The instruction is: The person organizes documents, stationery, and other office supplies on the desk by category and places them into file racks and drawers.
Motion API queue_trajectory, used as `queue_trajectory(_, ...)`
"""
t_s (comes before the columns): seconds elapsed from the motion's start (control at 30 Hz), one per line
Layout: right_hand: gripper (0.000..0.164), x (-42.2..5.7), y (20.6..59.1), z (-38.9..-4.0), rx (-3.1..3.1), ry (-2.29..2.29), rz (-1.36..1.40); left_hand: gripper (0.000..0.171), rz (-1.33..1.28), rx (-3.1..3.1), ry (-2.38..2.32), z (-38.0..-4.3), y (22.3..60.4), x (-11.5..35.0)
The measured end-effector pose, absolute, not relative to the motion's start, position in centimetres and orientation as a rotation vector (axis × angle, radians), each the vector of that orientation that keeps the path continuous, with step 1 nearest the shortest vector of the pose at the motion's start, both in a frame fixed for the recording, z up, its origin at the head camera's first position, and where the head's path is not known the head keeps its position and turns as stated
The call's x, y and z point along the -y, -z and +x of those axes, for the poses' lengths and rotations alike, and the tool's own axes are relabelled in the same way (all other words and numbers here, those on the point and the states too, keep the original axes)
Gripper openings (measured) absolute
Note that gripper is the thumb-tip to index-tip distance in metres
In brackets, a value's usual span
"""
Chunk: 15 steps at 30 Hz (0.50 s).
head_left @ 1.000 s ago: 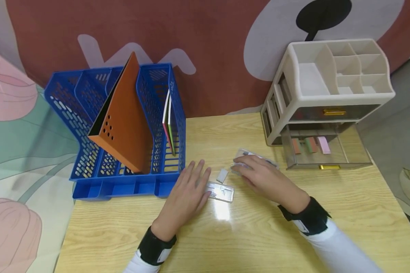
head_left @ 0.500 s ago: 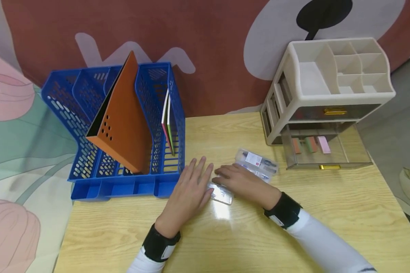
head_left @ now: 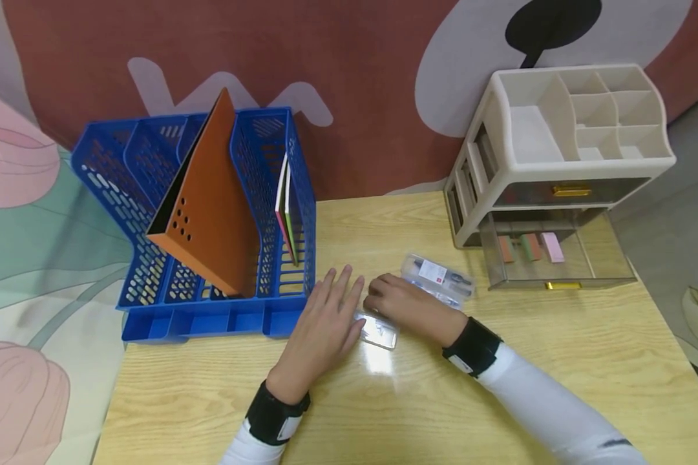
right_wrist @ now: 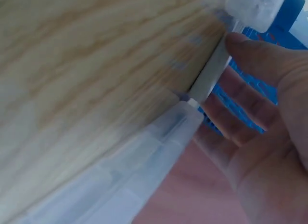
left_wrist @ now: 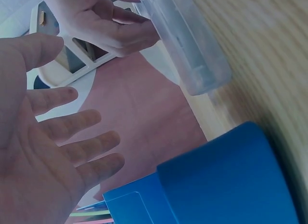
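Note:
My left hand (head_left: 326, 326) is spread flat with straight fingers in the head view, its thumb by the left end of a clear plastic case (head_left: 379, 332). The left wrist view shows its palm (left_wrist: 38, 171) holding nothing, beside that case (left_wrist: 187, 46). My right hand (head_left: 410, 307) is just behind the case, fingers bent. Seen from the right wrist, its thumb and fingers pinch a small flat white eraser (right_wrist: 211, 72) low over the table; the hand hides it in the head view. A second clear case (head_left: 459, 279), with a compass and a white label, lies right behind my right hand.
A blue file rack (head_left: 209, 303) at the left holds an orange folder (head_left: 215, 213) and thin booklets (head_left: 287, 213). At the back right stands a white drawer organizer (head_left: 587, 169). Its lower drawer (head_left: 605, 279) is pulled out, with several small coloured blocks inside.
My right hand has moved left from the compass case to the white eraser, and its fingers have closed around it. The left hand has hardly moved.

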State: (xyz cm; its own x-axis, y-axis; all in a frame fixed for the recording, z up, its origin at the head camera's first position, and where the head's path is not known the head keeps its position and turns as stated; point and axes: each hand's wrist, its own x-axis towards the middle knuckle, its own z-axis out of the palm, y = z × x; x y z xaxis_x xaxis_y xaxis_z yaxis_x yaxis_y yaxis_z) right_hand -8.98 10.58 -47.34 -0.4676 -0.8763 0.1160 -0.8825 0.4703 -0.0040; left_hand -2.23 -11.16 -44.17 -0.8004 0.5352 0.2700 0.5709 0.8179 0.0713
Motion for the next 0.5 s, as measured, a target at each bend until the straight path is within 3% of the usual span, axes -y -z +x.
queue_trajectory(0.5,0.026,-10.52,47.02,-9.80,2.614,-0.086,1.589,0.067,-0.842,2.773,0.234,-2.12,44.16,11.29)
